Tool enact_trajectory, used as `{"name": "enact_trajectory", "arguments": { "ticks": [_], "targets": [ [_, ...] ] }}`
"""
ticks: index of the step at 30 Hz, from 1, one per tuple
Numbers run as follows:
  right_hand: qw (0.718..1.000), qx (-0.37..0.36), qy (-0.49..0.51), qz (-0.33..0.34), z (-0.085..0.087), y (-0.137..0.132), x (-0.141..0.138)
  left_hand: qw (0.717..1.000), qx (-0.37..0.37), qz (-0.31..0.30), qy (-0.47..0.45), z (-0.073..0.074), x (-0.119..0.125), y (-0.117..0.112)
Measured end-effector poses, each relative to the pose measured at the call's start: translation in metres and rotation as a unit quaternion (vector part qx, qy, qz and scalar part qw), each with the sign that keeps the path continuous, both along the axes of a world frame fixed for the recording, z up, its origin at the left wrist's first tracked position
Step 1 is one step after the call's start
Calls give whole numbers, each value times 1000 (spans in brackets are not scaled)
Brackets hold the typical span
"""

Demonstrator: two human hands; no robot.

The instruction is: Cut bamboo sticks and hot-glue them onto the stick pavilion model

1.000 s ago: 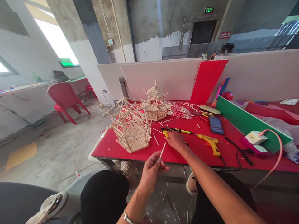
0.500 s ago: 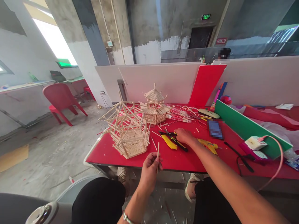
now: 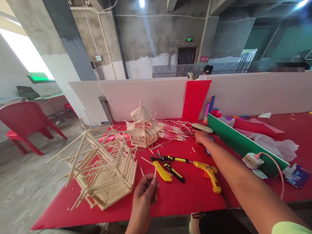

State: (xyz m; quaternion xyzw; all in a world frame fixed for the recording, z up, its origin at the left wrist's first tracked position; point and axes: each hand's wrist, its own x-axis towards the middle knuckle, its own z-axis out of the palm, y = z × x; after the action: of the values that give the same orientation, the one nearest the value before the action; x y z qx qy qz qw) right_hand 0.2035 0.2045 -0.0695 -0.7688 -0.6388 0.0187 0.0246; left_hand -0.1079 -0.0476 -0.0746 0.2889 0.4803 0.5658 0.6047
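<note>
My left hand point(image 3: 143, 195) is closed, pinching a short thin wooden stick point(image 3: 155, 170) upright between thumb and fingers near the table's front. At the back right, my right hand point(image 3: 201, 137) reaches beside an oval wooden piece point(image 3: 202, 127); its fingers look curled, and what they grip is hidden. A pair of pliers point(image 3: 174, 164) with yellow-and-black handles lies spread by a yellow utility knife point(image 3: 162, 171). The yellow glue gun point(image 3: 208, 172) rests to the right of them. An open stick frame point(image 3: 107, 175) stands at the left, and behind it a roofed stick pavilion point(image 3: 142, 130).
Bundled sticks point(image 3: 173, 131) in clear wrap lie behind. A green board point(image 3: 243, 143) stands on edge at the right, with a white charger point(image 3: 253, 161) and pink cable before it. Under the right forearm lies a phone point(image 3: 210, 144). A red chair point(image 3: 29, 126) stands left.
My right hand has left the pliers, which now lie open-jawed on the table, and has reached farther back and right. The left hand keeps the stick. My view has shifted right and closer.
</note>
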Motion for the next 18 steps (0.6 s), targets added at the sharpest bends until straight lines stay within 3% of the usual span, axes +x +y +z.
{"name": "enact_trajectory", "arguments": {
  "ticks": [6, 11, 15, 18],
  "targets": [
    [998, -56, 10, -2, -13, 43, 3, 999, -27, 1, 22, -8, 13, 14],
    [996, -73, 45, 5, -11, 52, 26, 999, -41, -8, 31, -11, 14, 14],
    [992, -12, 124, 6, -4, 47, 50, 998, -42, 8, 38, -14, 11, 14],
    [972, 94, 216, -7, 10, 41, 58, 998, -42, 10, 36, -16, 12, 16]
  ]
}}
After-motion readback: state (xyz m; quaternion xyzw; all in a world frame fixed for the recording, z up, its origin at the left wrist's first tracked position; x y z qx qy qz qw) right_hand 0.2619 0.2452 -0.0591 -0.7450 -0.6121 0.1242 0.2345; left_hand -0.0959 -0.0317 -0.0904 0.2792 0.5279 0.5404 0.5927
